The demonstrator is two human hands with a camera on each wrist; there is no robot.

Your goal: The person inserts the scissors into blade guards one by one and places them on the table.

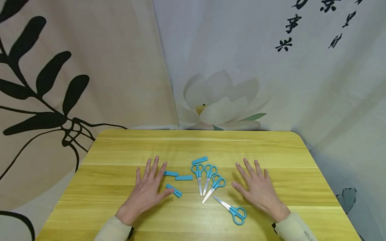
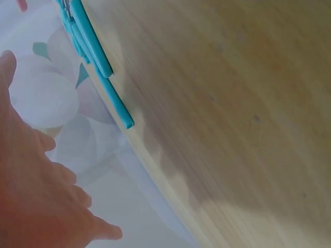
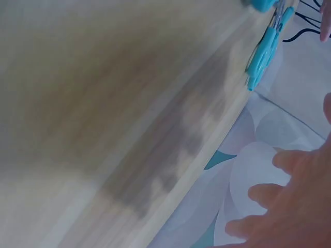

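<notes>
My left hand (image 1: 146,190) is spread, palm down, over the left part of the wooden table, holding nothing. Its thumb overlaps the end of a blue blade cover (image 1: 177,193) in the head view; whether they touch I cannot tell. Two more blue covers, one (image 1: 171,173) by the index finger and another (image 1: 184,178), lie beside it. My right hand (image 1: 260,190), also spread and without anything in it, is right of the blue-handled scissors. Nearest to it is a pair of scissors (image 1: 235,212) pointing up-left. Several other scissors (image 1: 217,182) lie bunched at the centre.
Another blue cover (image 1: 199,160) lies behind the bunched scissors. The wooden table (image 1: 120,144) has rounded far corners. Printed curtains (image 1: 126,67) hang behind it. Both wrist views show hand shadows on the wood.
</notes>
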